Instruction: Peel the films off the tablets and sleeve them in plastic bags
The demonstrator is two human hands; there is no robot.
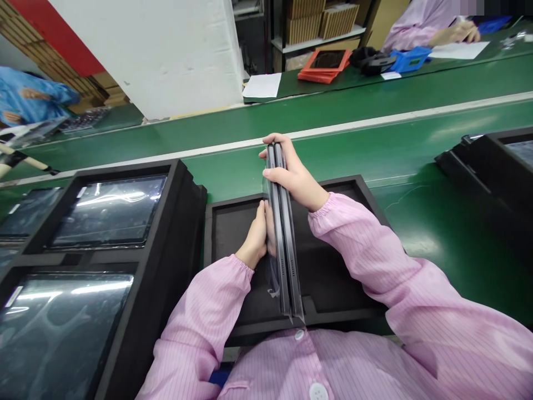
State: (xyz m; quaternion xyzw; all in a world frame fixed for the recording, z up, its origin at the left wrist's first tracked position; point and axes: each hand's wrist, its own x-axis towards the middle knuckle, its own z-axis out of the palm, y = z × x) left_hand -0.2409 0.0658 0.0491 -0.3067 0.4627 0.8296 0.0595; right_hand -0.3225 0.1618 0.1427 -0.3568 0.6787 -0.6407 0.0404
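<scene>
Two slim dark tablets [285,233] stand on edge side by side, their speaker-hole edges facing up, with clear film loose at the near end. My right hand [291,172] is closed around both at the far end, its thumb across the top edges. With fingers stretched out, my left hand [255,236] lies flat against the left tablet's face; some of its fingers are hidden. Under the tablets is a black foam tray [333,266] with a shallow recess. Whether their lower edges touch it I cannot tell.
At left, a stack of black foam trays [162,244] holds film-covered tablets [110,211]. More black trays [478,172] stand at right. The green bench [233,161] runs across. Beyond it lie orange frames [325,65], a blue box [410,58] and a co-worker's hand [456,34].
</scene>
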